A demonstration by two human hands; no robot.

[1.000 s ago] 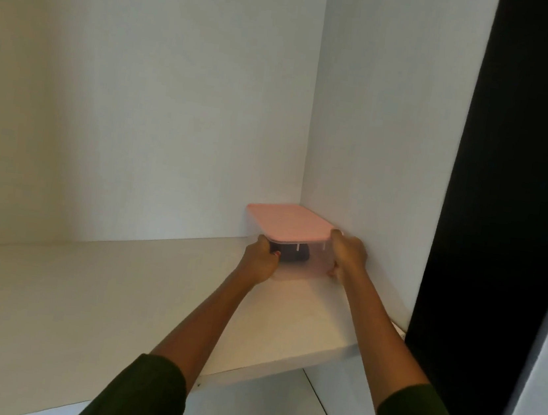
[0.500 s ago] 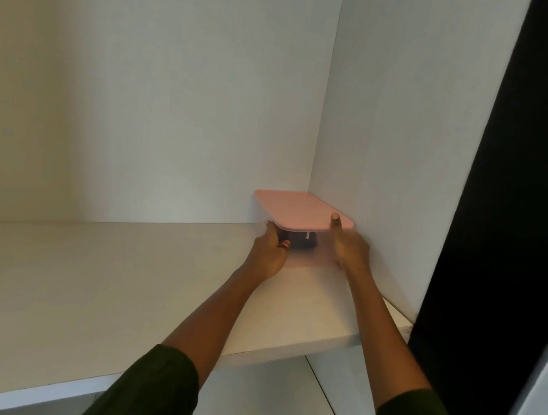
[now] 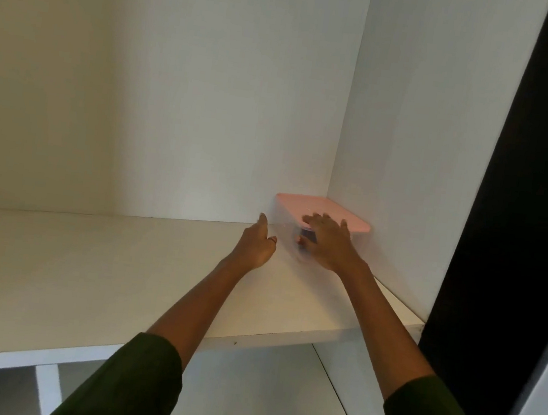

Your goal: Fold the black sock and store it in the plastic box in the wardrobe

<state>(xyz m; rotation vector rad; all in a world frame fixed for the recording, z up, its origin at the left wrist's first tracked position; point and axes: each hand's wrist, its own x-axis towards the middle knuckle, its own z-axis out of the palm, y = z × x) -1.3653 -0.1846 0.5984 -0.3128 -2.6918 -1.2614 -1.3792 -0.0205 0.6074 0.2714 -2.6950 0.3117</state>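
A clear plastic box [image 3: 285,233] with a pink lid [image 3: 314,206] stands in the far right corner of the white wardrobe shelf [image 3: 119,274]. Through its wall a bit of the black sock [image 3: 307,235] shows, mostly hidden by my right hand. My right hand [image 3: 327,243] lies open against the box's front, fingers spread over the lid's edge. My left hand [image 3: 257,245] is open just left of the box, fingers pointing at its left side, a small gap between them.
White back and side walls close in the corner. The shelf's front edge [image 3: 283,341] runs below my forearms, with a lower shelf beneath. A black wardrobe door [image 3: 508,201] stands at the right.
The box has slid back into the corner. My left hand has come off its left side, and my right hand has shifted from gripping the right side to resting open on the front.
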